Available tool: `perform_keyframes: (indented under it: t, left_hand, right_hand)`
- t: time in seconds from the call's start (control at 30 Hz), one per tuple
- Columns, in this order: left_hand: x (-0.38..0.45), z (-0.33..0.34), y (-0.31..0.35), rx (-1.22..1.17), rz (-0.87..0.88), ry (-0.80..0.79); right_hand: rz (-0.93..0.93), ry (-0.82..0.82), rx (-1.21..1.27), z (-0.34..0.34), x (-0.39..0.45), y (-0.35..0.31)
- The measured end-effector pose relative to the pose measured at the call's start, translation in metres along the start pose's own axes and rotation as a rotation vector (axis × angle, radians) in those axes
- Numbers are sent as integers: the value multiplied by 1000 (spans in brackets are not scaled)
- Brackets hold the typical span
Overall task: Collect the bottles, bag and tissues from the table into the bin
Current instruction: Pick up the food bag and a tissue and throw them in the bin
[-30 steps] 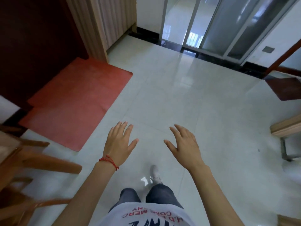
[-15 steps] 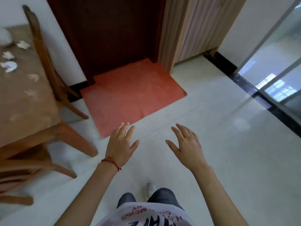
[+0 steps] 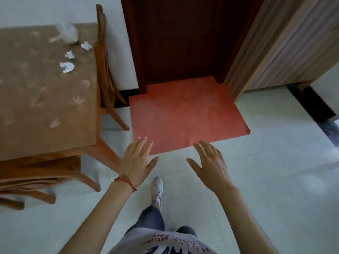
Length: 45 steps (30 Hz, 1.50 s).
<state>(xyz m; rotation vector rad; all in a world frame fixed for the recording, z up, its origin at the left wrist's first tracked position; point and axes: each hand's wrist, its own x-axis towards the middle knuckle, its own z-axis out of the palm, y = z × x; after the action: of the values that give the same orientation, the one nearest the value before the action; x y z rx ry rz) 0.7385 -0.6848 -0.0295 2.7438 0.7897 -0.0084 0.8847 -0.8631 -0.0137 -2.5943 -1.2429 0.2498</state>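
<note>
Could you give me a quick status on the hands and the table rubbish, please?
Both hands, left and right, open and empty over the floor. Three tissues and a clear bag untouched on the table. Chair flanks the table's near side.

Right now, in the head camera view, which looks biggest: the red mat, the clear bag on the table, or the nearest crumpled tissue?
1. Red mat, by far.
2. Clear bag.
3. Nearest crumpled tissue.
The bag lies farther away and looks blurred, so its lead over the tissue is unsure.

Place: a home — dining corner
Signs: wooden table, chair, red doormat — dark wooden door
</note>
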Motion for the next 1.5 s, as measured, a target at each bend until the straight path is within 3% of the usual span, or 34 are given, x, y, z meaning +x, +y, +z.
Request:
perform_keyframes:
  t: [0.57,0.9,1.17,1.5]
  left_hand:
    - [264,-62,-85,-12,-37,66]
    - [388,-71,-105,-59,-204,134]
    - [469,-92,-116,-61,-319,175]
    - [555,-120,-176,-29,-306,222]
  right_hand:
    - [-68,8,31,-32,282,-17]
    - [-205,-99,25,-47,448,2]
    - [-314,-133,6,-62,559,4]
    - [-374,-134,20,-57,670,-30]
